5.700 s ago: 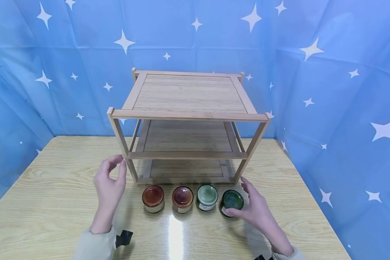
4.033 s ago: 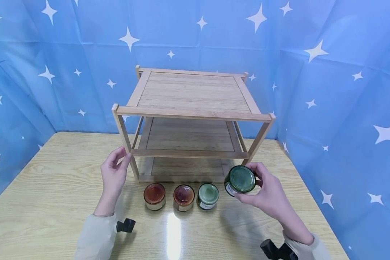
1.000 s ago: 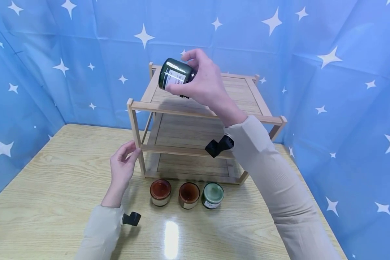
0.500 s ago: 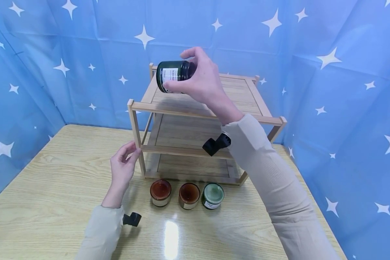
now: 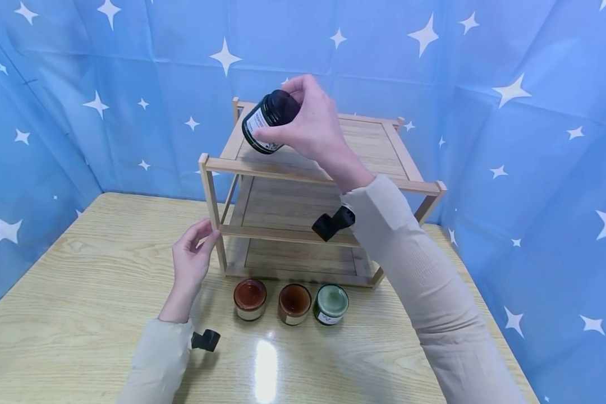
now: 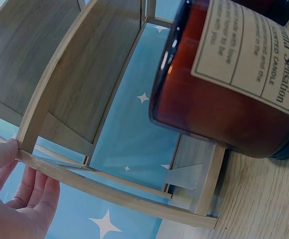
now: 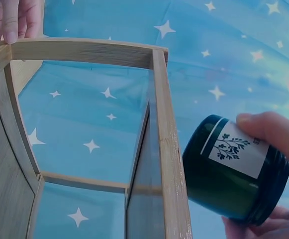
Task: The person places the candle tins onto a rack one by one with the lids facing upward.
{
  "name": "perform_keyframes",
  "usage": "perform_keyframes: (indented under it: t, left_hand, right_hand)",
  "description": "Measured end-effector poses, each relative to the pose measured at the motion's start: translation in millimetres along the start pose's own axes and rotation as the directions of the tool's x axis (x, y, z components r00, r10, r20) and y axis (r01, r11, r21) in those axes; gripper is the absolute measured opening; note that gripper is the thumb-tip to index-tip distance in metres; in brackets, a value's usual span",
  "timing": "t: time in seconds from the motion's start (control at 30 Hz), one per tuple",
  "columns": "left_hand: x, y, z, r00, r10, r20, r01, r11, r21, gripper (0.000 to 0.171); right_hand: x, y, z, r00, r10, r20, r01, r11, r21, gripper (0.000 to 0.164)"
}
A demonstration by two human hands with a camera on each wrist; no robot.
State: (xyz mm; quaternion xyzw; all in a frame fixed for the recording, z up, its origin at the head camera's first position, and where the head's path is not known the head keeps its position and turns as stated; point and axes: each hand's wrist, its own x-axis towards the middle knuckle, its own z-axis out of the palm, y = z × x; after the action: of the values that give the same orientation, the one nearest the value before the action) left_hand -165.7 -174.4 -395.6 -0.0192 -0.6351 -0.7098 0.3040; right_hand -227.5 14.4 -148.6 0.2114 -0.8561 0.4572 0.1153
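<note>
My right hand (image 5: pixel 315 120) grips a dark green scented candle jar (image 5: pixel 262 124) by its lid end, over the left part of the wooden rack's top shelf. The jar is tilted, base down and to the left, and its white label (image 7: pixel 240 149) shows in the right wrist view. With thumb and fingers, my left hand (image 5: pixel 193 255) pinches the front left post of the three-tier rack (image 6: pixel 109 191) at the middle shelf's height. In front of the rack stand a reddish-brown candle jar (image 5: pixel 249 300), a brown candle jar (image 5: pixel 294 304) and a light green candle jar (image 5: pixel 331 304).
The rack's front top rail (image 5: pixel 323 174) lies under my right forearm. A wooden table (image 5: pixel 106 280) carries everything. Blue star-printed cloth (image 5: pixel 156 84) hangs behind and at both sides.
The dark green candle jar rose from the table's right to above the top shelf, then turned from lying sideways towards upright. My left hand closed on the rack post and stayed.
</note>
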Motion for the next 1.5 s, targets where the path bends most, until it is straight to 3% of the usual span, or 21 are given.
perform_keyframes:
  t: [0.3, 0.67, 1.1, 1.33, 1.5]
  left_hand:
    - [0.3, 0.8, 0.8, 1.0, -0.013, 0.009, 0.013, 0.999, 0.035, 0.024]
    - [-0.5, 0.4, 1.7, 1.0, -0.005, 0.01, 0.005, 1.0, 0.013, 0.024]
    - [-1.4, 0.3, 1.6, 1.0, -0.005, 0.012, 0.005, 1.0, 0.013, 0.024]
    - [-1.7, 1.1, 0.9, 1.0, -0.009, 0.01, 0.009, 1.0, 0.021, 0.024]
    - [-1.8, 1.3, 0.4, 1.0, -0.01, 0.012, 0.01, 1.0, 0.022, 0.024]
  right_hand:
    - [3.7, 0.8, 2.4, 0.998, -0.033, 0.053, 0.037, 0.997, -0.073, 0.065]
    - [7.9, 5.7, 5.0, 0.988, -0.061, 0.144, 0.083, 0.985, -0.15, 0.07]
    - [9.8, 9.6, 9.8, 0.974, -0.107, 0.202, 0.129, 0.987, -0.099, 0.069]
    - [7.2, 10.8, 10.7, 0.975, -0.114, 0.19, 0.132, 0.987, -0.088, 0.073]
    - [1.7, 10.1, 7.3, 0.986, -0.091, 0.138, 0.093, 0.996, -0.013, 0.077]
